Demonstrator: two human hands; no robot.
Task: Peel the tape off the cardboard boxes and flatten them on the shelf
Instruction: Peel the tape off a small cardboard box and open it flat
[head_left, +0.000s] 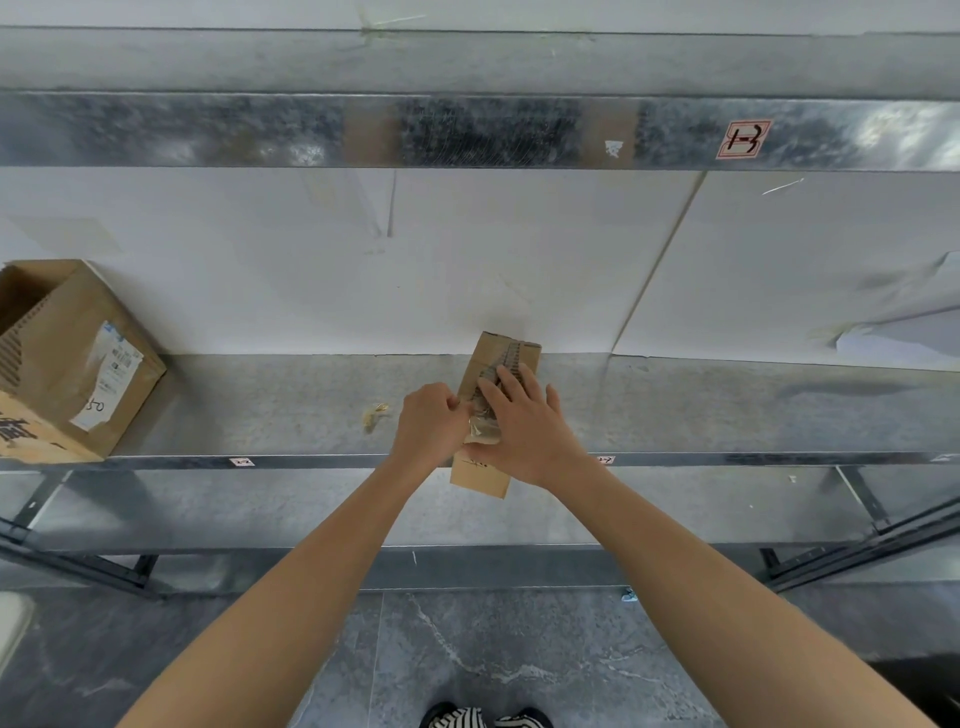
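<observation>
Your small cardboard box (493, 415) lies across the near edge of the metal shelf (727, 410), its near end hanging past the lip. Your right hand (524, 431) presses flat on top, fingers spread wide, while your left hand (431, 423) has its fingers pinched narrow on a crumpled strip of clear tape (483, 428) at the box's middle. Keep that right palm bearing down and draw the tape low and along the seam, probably steadily, so it lifts whole instead of tearing. At the far left stands a larger labelled box (78, 364), top open; what is inside is hidden from here.
</observation>
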